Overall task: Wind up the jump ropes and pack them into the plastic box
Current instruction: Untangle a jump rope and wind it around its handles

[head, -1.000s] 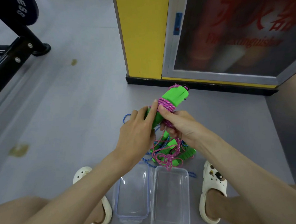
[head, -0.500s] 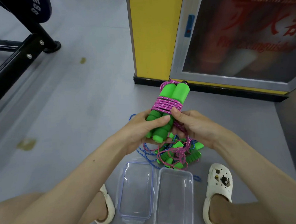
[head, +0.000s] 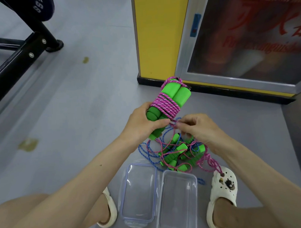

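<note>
**First rope nearly wound — box not yet filled**

The left hand (head: 143, 124) grips the green handles (head: 170, 102) bound in pink rope (head: 165, 105); the right hand (head: 197, 127) pinches the loose end beside them. A tangled pile of ropes (head: 179, 154) waits on the floor (head: 75, 100). The plastic box (head: 177, 203) holds nothing — its lid (head: 139, 193) lies alongside.

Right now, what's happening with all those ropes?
A person is crouching on the floor, winding up a jump rope. Their left hand holds two green handles side by side, with the pink rope wrapped tightly around them. Their right hand pinches the loose bit of that rope just below the wraps. A tangled pile of ropes waits on the floor. The plastic box and its lid lie by the feet, with nothing packed yet.
</note>
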